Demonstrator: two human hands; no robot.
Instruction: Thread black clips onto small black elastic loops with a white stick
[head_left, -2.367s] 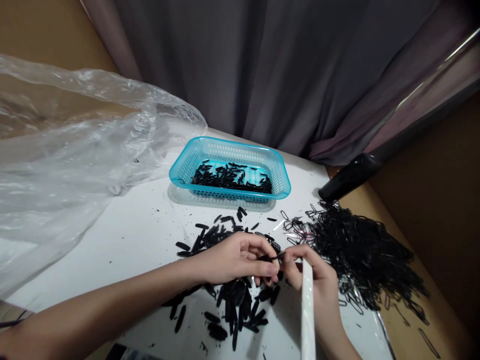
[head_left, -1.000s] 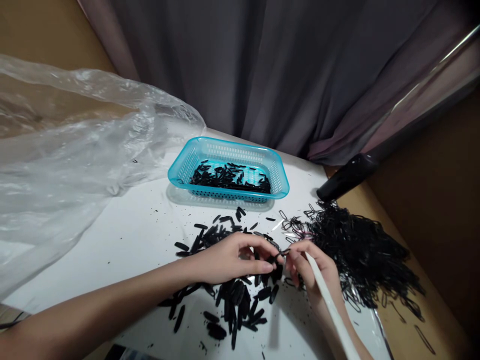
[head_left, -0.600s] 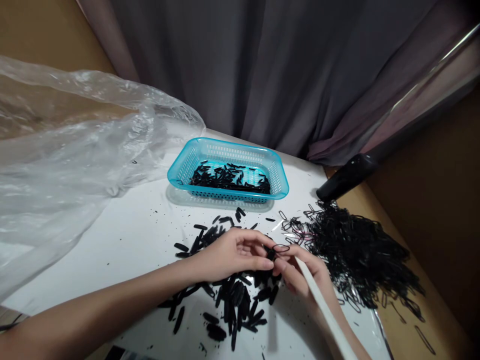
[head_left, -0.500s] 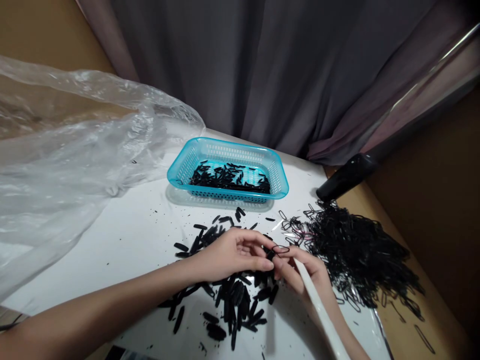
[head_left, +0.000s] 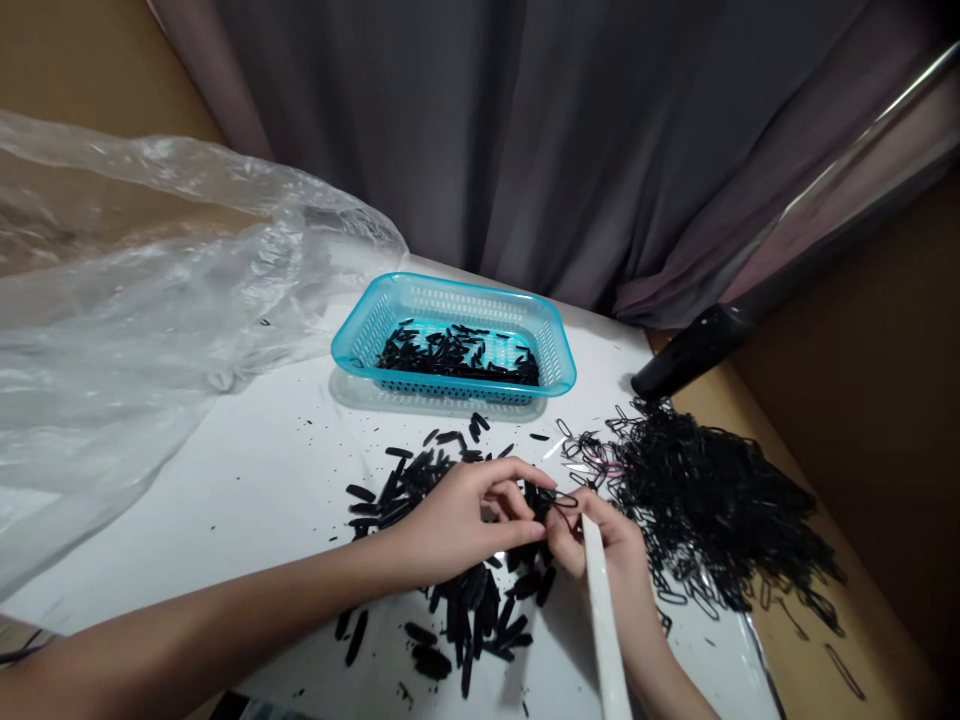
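Above the white tabletop, the bare left hand is curving its index finger and thumb well apart; dark pieces are showing in the gap, and whether it is gripping one cannot be told. The right hand is closing its thumb and index finger on a thin black wire-like loop, which is lying between both hands' fingertips, while a long white flat strip is jutting back from its grasp. Scattered small black oblong pieces are lying beneath, so a slipping pinch could be losing the loop among things of the same colour. The strip, sticking out so far, could be catching the tangled black heap of loops to the right if the wrist turns.
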